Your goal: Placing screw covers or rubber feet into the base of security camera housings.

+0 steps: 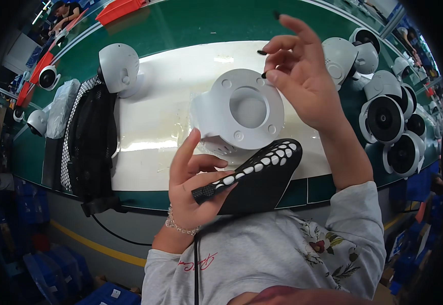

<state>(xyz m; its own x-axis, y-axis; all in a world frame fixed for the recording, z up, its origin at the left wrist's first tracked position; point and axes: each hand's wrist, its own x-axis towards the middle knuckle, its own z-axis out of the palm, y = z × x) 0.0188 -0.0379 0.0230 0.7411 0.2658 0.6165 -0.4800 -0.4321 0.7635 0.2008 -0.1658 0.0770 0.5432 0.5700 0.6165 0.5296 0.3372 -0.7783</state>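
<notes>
A white camera housing (209,109) lies in front of me, its ring-shaped base facing up, with round recesses about a central opening. My left hand (193,178) is at its near left side, gripping a bent black sheet of adhesive pads (262,178) between thumb and fingers. White ovals run in rows along the sheet's upper edge. My right hand (305,71) is raised at the housing's far right, fingers curled and apart. Small black pads (261,52) cling to its thumb and two fingertips. One of them is close to the far right recess.
At the left stand a white camera (120,68), a black mesh-sided bag (92,137) and a plastic-wrapped pack (61,109). Several white cameras with black fronts (383,118) crowd the right. Under the work is a white mat (150,117) on a green table (181,25).
</notes>
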